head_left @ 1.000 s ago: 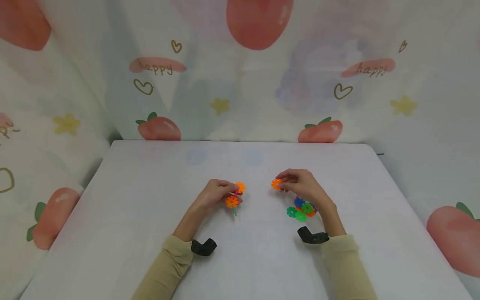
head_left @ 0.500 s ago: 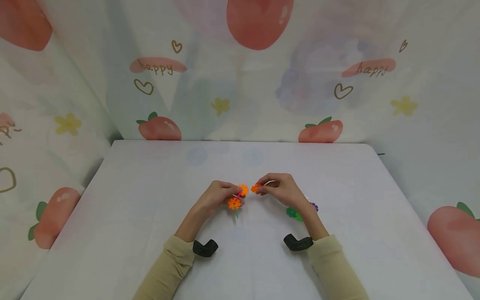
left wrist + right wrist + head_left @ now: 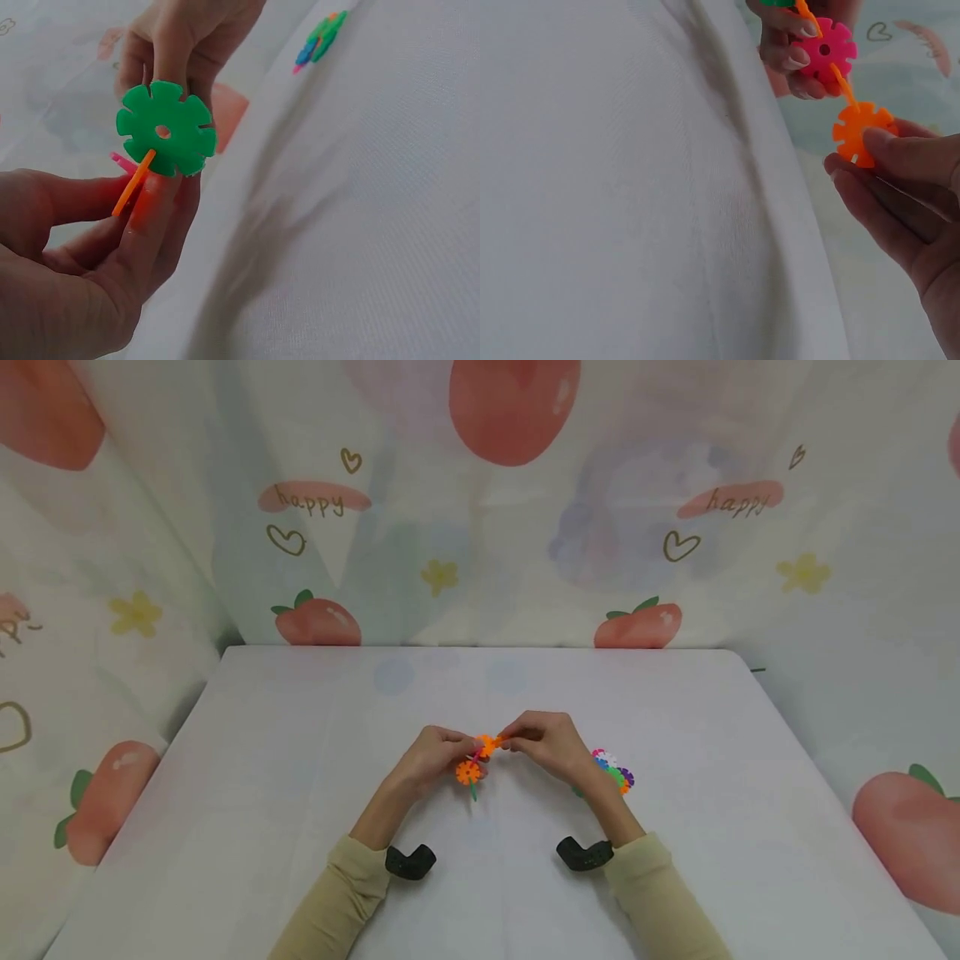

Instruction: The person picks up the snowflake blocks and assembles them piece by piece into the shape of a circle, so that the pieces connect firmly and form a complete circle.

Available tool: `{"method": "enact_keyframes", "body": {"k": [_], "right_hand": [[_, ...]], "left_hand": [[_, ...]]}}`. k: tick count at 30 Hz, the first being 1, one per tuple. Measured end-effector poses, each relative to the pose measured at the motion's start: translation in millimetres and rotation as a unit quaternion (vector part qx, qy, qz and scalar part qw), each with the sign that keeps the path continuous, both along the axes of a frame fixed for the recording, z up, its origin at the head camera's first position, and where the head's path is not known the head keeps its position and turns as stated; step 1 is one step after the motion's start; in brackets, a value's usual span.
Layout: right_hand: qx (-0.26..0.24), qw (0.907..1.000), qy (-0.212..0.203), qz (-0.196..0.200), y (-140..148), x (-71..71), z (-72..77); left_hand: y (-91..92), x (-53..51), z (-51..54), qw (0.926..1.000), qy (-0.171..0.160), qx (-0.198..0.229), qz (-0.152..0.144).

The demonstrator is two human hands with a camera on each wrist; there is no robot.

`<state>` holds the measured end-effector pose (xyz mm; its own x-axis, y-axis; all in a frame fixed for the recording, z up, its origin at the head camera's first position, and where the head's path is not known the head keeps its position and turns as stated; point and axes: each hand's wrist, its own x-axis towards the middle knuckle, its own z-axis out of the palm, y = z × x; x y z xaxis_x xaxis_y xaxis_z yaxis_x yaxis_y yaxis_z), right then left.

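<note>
The orange disc (image 3: 857, 129), pinched in my right hand (image 3: 549, 748), met the disc chain (image 3: 468, 772) above the surface (image 3: 292, 727); my left hand (image 3: 433, 763) gripped that chain. I seemed mid-joining, which called for aligned notches and a firm push. Loose discs (image 3: 617, 775) lay beside my right forearm.

The white-covered surface (image 3: 262, 760) carries a multicoloured pile of notched plastic discs (image 3: 615, 774), right of the right grip (image 3: 551, 745).

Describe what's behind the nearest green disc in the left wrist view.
The right grip shows above it, part of a pink disc at lower left. The grip's fingertips and most of the pink disc are covered.
</note>
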<state>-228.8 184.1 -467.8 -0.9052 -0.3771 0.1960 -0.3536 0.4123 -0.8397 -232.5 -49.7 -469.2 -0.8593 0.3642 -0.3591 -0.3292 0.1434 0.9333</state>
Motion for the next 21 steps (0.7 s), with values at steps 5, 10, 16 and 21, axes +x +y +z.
{"method": "enact_keyframes", "body": {"k": [5,10,16,21], "right_hand": [[0.016,0.9997,0.019,-0.007,-1,0.3,1.4],[0.021,0.9997,0.010,0.001,2,-0.8,1.7],[0.040,0.9985,-0.032,0.021,1,-9.7,3.9],[0.065,0.9940,-0.065,0.058,1,-16.9,8.5]], "left_hand": [[5.1,1.0,-2.0,0.9999,-0.007,0.005,0.007],[11.5,1.9,-5.9,0.9997,-0.017,0.014,0.004],[3.4,2.0,-8.2,0.9993,0.011,0.014,-0.032],[1.4,-0.1,-10.0,0.9983,-0.002,0.025,-0.053]]}}
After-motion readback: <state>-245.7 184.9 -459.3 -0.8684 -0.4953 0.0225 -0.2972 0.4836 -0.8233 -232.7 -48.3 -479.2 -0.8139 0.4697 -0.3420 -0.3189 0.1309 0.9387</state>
